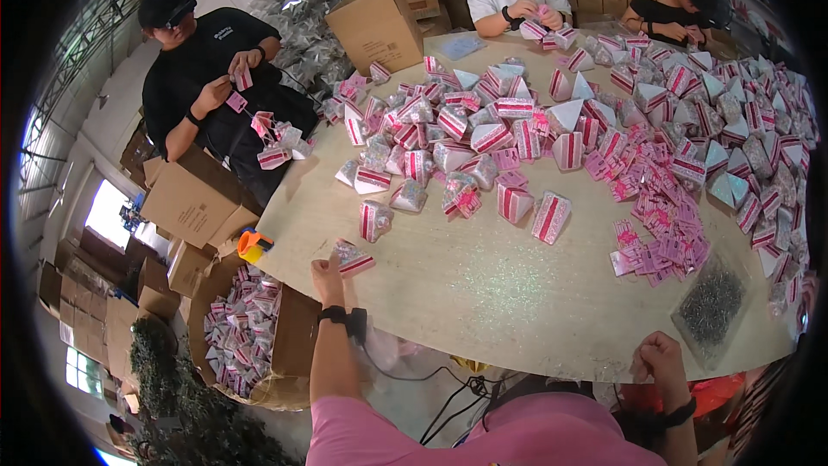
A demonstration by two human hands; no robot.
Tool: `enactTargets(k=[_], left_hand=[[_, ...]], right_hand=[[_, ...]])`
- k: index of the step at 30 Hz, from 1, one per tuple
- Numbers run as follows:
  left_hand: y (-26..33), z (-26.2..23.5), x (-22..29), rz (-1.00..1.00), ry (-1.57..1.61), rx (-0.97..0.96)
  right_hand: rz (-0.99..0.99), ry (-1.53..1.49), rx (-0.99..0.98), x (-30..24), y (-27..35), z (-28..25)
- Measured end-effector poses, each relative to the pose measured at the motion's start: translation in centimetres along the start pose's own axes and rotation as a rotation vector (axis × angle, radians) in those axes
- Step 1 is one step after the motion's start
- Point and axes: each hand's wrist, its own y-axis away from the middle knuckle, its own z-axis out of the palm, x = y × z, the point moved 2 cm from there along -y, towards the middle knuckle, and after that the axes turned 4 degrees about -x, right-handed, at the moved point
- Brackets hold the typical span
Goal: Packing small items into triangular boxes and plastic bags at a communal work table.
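Observation:
My left hand is closed at the table's near left edge, its fingertips at the end of a white-and-pink cake-slice ornament with a glittery side. It seems to pinch that ornament by its left end. Over the near right edge, my right hand is curled closed, and whatever its fingers may hold is hidden. Nearest to it lies a clear bag of small dark metallic pieces. Beyond that spreads a pile of pink printed tags.
A large heap of cake-slice ornaments covers the table's far half. Glitter lies on the bare tabletop. An open carton of ornaments stands left, below an orange-and-yellow tape roll. One co-worker stands left; two sit opposite.

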Motion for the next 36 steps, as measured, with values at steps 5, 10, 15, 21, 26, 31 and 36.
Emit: enactTargets(k=[5, 10, 15, 21, 26, 31, 36], left_hand=[[2.6, 1.3, 5.7, 0.026, -0.175, 0.113], [4.3, 4.3, 13.8, 0.544, -0.600, 0.140], [2.4, 9.0, 16.9, 0.385, -0.720, -0.159], [2.5, 10.4, 18.4, 0.177, -0.962, -0.305], [3.2, 10.5, 19.7, 0.194, -0.804, -0.182], [1.6, 9.5, 17.8, 0.363, -0.318, 0.011], [5.5, 10.9, 19.0, 0.084, 0.180, -0.210]], right_hand=[[-0.057, -0.042, 0.080, -0.3, 0.4, -0.9], [-0.075, -0.035, 0.047, -1.0, 0.5, -1.4], [-0.035, -0.013, 0.030, -1.6, 0.5, 0.1], [0.001, -0.020, 0.057, -1.0, 0.3, 0.5], [0.014, 0.008, 0.044, -0.4, -0.2, 0.5], [0.023, 0.006, 0.005, -1.1, -1.0, 1.3], [0.039, 0.001, 0.025, -0.9, -0.7, 1.3]])
